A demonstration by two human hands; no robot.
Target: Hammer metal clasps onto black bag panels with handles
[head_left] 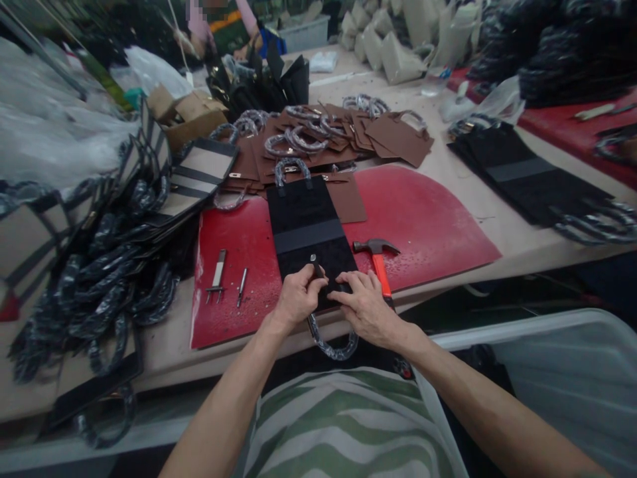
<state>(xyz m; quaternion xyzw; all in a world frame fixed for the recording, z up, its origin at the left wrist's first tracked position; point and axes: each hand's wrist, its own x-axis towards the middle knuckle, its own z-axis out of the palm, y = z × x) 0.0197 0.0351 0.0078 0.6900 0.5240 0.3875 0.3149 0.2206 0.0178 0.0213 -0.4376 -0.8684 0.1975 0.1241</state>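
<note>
A flat black bag panel with a smooth band across it lies on a red board. One plastic-wrapped handle is at its far end and another handle hangs toward me at the near end. My left hand is closed round a short punch-like metal tool, upright over the panel's near part; its tip is hidden. My right hand rests with fingers extended on the panel near the handle tab. Just beyond it lies a claw hammer with an orange grip.
Left on the board lie a pronged metal tool and a thin metal rod. Brown panels with wrapped handles pile up behind. Black-and-beige panels crowd the left, black panels the right. A white bin stands below the edge.
</note>
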